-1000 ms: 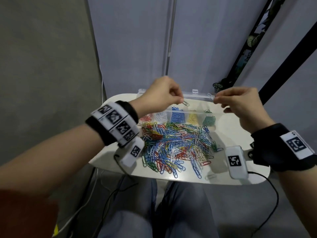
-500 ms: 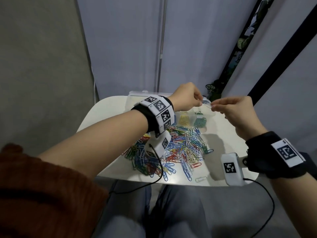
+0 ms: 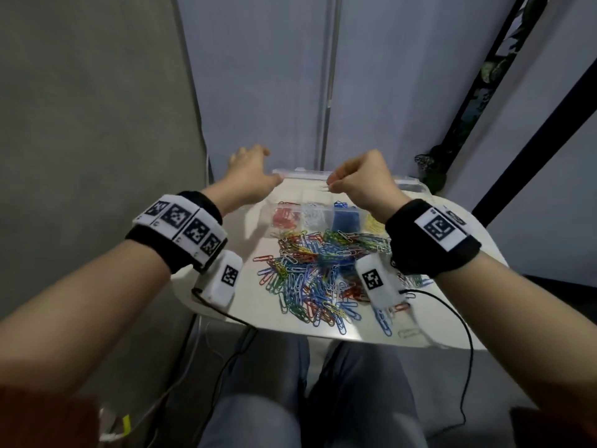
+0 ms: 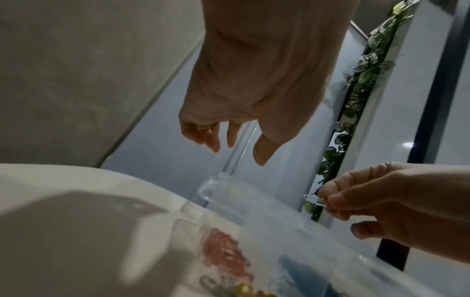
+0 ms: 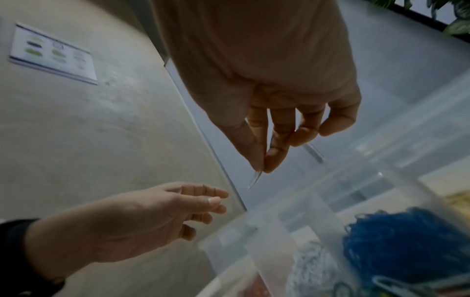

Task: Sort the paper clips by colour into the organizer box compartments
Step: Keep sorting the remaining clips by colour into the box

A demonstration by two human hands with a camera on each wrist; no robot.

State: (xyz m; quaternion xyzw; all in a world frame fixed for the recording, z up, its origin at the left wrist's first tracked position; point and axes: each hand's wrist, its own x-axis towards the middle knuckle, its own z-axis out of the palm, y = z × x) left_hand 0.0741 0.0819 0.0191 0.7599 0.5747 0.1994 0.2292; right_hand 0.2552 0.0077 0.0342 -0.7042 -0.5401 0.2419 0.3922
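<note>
Clip in hand: a clear paper clip [image 5: 255,179] hung pinched between thumb and forefinger of the right hand [image 3: 365,182], above the back of the organizer box [image 3: 416,186].
Box: red, white, blue and yellow clips lay in separate compartments at the bench's [image 3: 452,331] far side.
Left hand: the left hand [image 3: 250,176] hovered empty, fingers loosely spread, beside the box's left end.
Pile: a mixed pile of clips [image 3: 318,276] lay unsorted between the wrists.
Risk: the thin grip on one tip could let the clip fall into the wrong compartment.
Risk: a dangling wrist cable could drag loose clips off the near edge.
</note>
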